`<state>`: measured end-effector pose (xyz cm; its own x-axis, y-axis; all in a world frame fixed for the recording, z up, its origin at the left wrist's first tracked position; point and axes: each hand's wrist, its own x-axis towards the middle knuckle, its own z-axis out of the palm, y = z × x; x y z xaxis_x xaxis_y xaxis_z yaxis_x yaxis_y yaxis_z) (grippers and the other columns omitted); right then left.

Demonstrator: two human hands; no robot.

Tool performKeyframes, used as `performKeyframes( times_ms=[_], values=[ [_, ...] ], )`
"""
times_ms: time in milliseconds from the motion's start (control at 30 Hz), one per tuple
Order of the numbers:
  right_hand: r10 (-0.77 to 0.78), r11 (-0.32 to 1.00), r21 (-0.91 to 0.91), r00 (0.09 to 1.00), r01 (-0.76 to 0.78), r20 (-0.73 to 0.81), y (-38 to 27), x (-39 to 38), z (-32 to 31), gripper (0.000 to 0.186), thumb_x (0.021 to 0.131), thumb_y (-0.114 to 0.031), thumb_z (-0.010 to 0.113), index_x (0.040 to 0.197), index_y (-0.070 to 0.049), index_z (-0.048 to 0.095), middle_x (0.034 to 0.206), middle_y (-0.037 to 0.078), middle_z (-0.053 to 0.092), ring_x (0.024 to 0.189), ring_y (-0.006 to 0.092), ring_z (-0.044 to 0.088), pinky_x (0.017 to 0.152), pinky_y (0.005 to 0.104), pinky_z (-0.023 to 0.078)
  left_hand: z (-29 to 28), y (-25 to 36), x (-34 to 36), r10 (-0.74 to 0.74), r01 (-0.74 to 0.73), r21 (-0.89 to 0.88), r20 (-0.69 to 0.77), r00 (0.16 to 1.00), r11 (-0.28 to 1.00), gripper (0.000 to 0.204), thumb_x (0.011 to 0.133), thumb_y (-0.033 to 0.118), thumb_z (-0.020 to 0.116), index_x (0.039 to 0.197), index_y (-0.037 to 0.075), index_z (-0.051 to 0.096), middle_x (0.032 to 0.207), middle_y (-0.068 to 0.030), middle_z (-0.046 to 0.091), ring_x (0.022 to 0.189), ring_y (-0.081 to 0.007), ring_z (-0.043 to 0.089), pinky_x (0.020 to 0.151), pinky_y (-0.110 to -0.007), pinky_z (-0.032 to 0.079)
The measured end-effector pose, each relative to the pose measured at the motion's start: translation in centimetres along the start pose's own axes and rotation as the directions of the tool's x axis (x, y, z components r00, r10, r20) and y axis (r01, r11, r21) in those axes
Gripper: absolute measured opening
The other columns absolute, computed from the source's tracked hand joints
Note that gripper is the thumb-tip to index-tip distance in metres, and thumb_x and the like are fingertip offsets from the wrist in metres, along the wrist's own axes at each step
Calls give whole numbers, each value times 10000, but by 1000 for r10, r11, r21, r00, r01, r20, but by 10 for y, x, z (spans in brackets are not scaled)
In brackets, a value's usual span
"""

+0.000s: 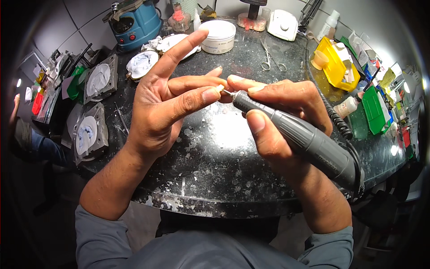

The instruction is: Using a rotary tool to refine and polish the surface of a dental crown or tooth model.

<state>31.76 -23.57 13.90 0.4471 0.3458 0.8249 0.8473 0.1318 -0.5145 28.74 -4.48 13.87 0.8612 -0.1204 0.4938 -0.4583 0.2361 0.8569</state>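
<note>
My left hand [163, 101] pinches a tiny ivory-white piece [220, 88], which looks like a false tooth, between thumb and fingertips; its index finger points up and away. Much of the piece is hidden by the fingertips. Wrapped around a dark grey rotary handpiece [309, 134], my right hand [277, 150] holds it slanting, with its nose toward the left. The thin metal bit [228, 92] of the handpiece meets the piece or comes very close to it; contact cannot be told. Fingertips of both hands nearly touch there.
Plaster-filled metal flasks [98, 80] stand at the left. Behind are a blue machine [136, 27], a white tub [218, 38] and scissors [267, 58]. A coiled cord [338, 121] runs beside the right hand. Yellow [333, 65] and green [374, 110] bins line the right side.
</note>
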Motion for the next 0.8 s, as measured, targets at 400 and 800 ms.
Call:
performKeyframes(
  times_ms=[400, 800],
  values=[
    [-8, 1000, -9, 1000, 8, 19, -2, 2, -2, 221, 787, -23, 566, 985, 6, 473, 1011, 273, 644, 777, 161, 612, 736, 288, 493, 0, 0, 0, -20, 20, 12, -3, 1000, 1000, 720, 785, 51, 617, 1389, -87, 249, 1094, -134, 654, 982, -179, 650, 1125, -490, 204],
    [35, 999, 22, 998, -36, 56, -3, -2, -4, 230, 810, -22, 557, 1016, 5, 458, 1060, 311, 605, 931, 245, 635, 811, 323, 497, 2, -1, -1, -58, 54, -65, -52, 997, 996, 702, 781, 47, 625, 1382, -76, 285, 1022, -140, 676, 960, -177, 653, 1131, -451, 206]
  ],
)
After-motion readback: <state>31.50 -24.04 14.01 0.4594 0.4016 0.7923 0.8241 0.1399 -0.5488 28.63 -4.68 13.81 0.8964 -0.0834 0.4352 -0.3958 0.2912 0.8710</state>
